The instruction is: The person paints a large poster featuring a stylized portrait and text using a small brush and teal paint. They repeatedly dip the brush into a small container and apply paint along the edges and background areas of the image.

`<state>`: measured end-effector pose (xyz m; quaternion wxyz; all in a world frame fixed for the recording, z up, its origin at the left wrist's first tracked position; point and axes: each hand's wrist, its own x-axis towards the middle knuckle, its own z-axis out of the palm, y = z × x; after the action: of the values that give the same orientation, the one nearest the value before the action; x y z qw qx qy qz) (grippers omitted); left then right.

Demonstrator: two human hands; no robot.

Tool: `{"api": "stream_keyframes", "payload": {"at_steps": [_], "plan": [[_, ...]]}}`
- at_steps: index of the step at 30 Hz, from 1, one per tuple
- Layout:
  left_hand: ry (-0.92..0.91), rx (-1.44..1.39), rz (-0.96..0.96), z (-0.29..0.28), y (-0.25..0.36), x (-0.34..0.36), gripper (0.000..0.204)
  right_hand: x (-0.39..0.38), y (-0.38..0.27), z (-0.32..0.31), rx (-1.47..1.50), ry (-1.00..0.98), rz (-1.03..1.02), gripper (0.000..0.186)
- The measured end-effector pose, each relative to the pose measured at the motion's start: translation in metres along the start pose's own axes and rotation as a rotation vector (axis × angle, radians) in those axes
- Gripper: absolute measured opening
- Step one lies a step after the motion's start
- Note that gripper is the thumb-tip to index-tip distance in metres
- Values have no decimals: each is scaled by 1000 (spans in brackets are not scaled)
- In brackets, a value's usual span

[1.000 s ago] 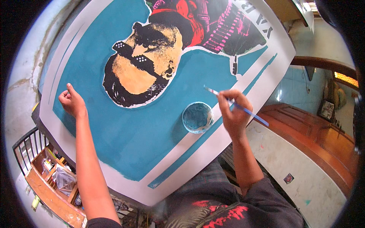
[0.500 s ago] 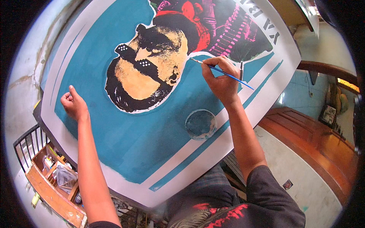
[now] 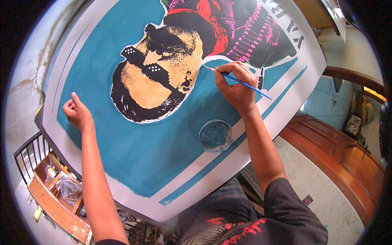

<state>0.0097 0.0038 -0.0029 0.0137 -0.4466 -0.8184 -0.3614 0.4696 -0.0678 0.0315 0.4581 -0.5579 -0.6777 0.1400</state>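
Note:
A large painted poster (image 3: pixel 94 61) shows a black and tan portrait on teal, with red and pink shapes above and white borders. My right hand (image 3: pixel 239 85) grips a slim blue-handled paintbrush (image 3: pixel 262 93), its tip at the white outline beside the portrait's right cheek. My left hand (image 3: pixel 77 112) is closed loosely with the thumb up, over the poster's left teal area, with nothing visible in it. A small round tub (image 3: pixel 214 136) with teal paint stands on the poster below my right wrist.
A wooden shelf unit (image 3: pixel 47 200) with plastic bags and small items is at lower left beside black railings (image 3: pixel 24 155). On the right are a brown wooden door (image 3: pixel 322 151), a pale panel (image 3: pixel 298 171) and some objects against the far wall.
My right hand has moved up and left from beside the tub, bringing the brush tip to the portrait's outline; over the last half second it shifts only slightly. My left hand stays about where it was.

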Motion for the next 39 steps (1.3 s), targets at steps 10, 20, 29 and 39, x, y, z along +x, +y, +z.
{"api": "stream_keyframes", "payload": {"at_steps": [10,20,29,39], "plan": [[10,25,9,-4,9,-4,49,1,-2,0,-53,23,23,6],[-2,18,3,-5,9,-3,49,0,-1,1,-58,78,8,7],[5,19,15,-3,7,-2,48,0,-1,2,-63,47,-4,8],[-1,-20,12,-1,3,-2,49,-3,1,4,-79,172,111,9]]}}
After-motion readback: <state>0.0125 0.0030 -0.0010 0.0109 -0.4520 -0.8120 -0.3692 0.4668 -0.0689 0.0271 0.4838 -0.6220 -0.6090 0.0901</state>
